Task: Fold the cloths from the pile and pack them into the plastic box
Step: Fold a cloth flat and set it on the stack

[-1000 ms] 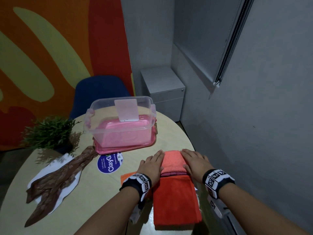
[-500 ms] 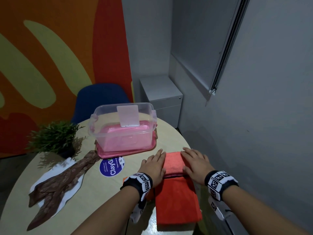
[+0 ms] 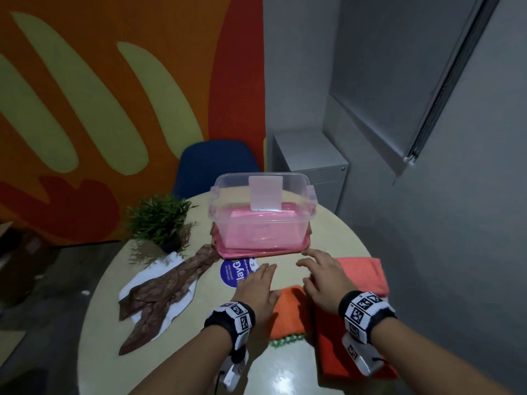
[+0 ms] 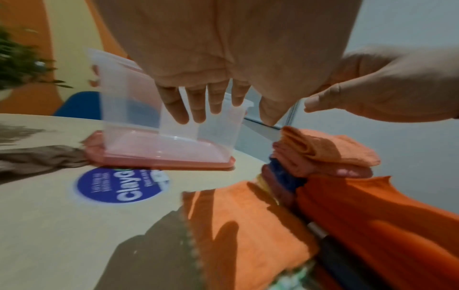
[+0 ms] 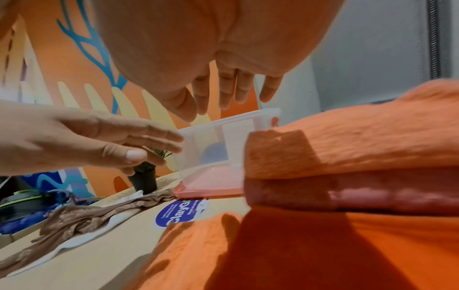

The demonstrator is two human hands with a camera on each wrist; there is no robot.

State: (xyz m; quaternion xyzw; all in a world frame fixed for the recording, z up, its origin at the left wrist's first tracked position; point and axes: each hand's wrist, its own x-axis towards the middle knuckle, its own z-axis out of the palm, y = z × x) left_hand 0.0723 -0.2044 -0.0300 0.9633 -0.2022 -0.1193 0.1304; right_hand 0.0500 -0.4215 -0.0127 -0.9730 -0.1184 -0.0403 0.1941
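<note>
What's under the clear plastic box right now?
The clear plastic box stands on its flat pink lid, on the round beige table. The box looks empty; beneath the lid is hidden.

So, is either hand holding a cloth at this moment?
No, the left hand and right hand are open with straight fingers, reaching toward the plastic box.

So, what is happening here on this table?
A person is folding cloths to pack them into the plastic box. Both hands are open and hold nothing: the left hand and right hand reach forward above the table, toward the box. A folded orange cloth lies to the right, on top of the pile. The box stands on its pink lid, and I see no cloth in it.
</note>
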